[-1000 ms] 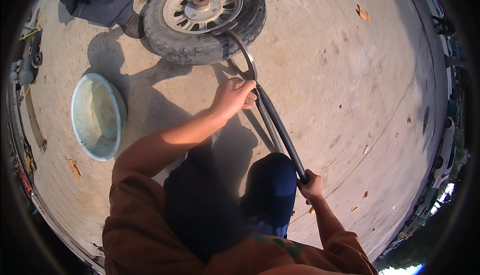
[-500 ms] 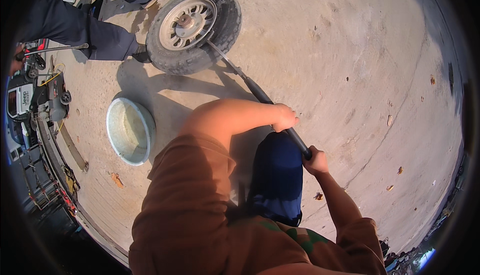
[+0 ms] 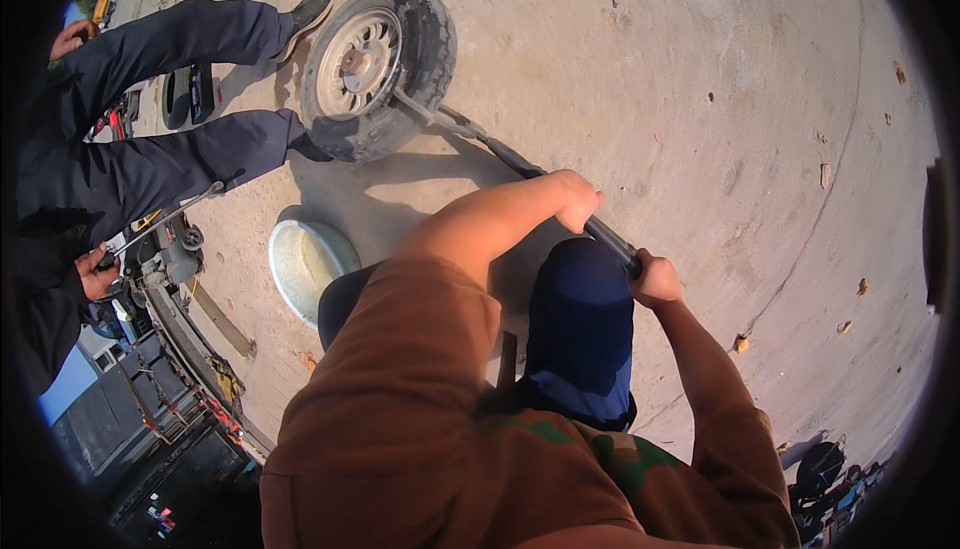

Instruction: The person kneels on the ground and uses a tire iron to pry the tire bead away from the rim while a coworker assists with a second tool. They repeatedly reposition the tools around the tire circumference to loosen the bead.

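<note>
Both my hands grip a long tool with a black handle (image 3: 520, 161) and a bare metal end, which is smeared by motion. My left hand (image 3: 577, 199) is closed around the middle of the handle, and my right hand (image 3: 657, 279) is closed near its butt end. The metal end reaches the lower right edge of a wheel's rim; whether it touches cannot be told. The black tyre (image 3: 430, 44) stands tilted on the concrete, with its light metal rim (image 3: 352, 67) facing left.
A pale blue basin (image 3: 312, 269) stands left of my knees. Beyond the wheel, another person in dark trousers (image 3: 180, 34) has their feet beside the tyre and holds a metal bar (image 3: 170, 217). Equipment and a long metal beam (image 3: 185, 334) lie at the left.
The tool's metal end has pulled slightly away from the rim's middle and shows blur. The view has shifted, bringing more of the other person's legs and hands into sight.
</note>
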### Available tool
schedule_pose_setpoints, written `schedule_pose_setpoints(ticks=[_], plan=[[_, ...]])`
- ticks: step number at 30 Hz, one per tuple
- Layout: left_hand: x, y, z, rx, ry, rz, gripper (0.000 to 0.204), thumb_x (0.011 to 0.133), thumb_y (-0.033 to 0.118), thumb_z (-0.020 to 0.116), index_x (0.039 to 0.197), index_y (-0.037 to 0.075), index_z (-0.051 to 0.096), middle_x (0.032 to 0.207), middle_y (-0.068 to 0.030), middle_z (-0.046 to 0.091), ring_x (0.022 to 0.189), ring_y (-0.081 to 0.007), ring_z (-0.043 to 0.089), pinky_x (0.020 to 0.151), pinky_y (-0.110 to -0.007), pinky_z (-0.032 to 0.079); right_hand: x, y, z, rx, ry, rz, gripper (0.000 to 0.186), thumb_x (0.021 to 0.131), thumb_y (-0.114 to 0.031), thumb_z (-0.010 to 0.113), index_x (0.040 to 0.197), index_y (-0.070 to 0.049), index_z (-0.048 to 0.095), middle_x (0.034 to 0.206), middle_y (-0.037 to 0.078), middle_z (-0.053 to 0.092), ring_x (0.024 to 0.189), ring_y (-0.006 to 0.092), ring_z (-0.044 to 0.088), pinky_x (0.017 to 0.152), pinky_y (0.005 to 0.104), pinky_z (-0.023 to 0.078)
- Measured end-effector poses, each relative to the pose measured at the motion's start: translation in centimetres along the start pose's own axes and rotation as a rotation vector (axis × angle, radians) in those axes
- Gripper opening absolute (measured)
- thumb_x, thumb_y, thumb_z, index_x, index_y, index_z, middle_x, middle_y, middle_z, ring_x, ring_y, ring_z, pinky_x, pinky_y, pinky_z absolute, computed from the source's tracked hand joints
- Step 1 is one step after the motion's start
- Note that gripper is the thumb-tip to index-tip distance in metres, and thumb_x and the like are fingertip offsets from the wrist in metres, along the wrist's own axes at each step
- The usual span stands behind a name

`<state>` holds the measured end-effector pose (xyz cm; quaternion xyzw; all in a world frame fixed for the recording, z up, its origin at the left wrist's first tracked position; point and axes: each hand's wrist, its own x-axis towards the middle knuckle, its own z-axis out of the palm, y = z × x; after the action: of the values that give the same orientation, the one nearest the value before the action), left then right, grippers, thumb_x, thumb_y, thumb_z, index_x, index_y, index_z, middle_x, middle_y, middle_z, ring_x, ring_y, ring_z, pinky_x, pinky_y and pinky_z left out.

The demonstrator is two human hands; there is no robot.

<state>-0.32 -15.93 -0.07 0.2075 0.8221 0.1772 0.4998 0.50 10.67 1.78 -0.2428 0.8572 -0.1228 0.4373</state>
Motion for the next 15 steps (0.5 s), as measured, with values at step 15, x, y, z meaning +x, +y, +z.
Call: schedule_pose_setpoints(ticks=[15], plan=[[-1.0,0.3,-0.1,0.101,0.126,0.027,0.056,0.078,0.043,0.073,0.121,0.011,0.060,0.113,-0.0135,0.066,0.108,-0.0320,0.063,0.089,-0.043,0.053,-4.5,1.6,-2.6,-0.037,-0.021,0.184,0.021,0.079,-0.021,0.061,0.090,-0.006,0.070,0.091,0.021,0.070,0.087,0.0392,0.068,0.078,0.0469,0.056]])
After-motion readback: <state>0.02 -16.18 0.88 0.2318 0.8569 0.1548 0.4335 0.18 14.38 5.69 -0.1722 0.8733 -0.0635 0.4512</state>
